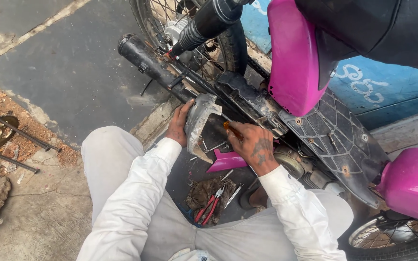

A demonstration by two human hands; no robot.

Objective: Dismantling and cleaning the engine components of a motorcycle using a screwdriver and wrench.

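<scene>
Holding a grey metal guard [200, 116] in our left hand [178, 126], we grip an amber-handled screwdriver [232, 130] in our right hand [256, 146]. The guard looks partly freed from the motorcycle [335, 130]; a pink panel [226, 162] lies below our fingers.

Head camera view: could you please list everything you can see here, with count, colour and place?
motorcycle: one, pink panels and black seat, upper right
exhaust pipe: one, black, upper centre, beside the rear wheel
rear wheel: one, black tyre with spokes, top centre
metal cover: one, grey, centre, against the bike's lower frame
screwdriver: one, amber handle, centre
loose pink panel: one, on the ground below the bike
pliers: one, red handles, on a dirty rag on the ground
left hand: holds the metal cover
right hand: grips the screwdriver
</scene>
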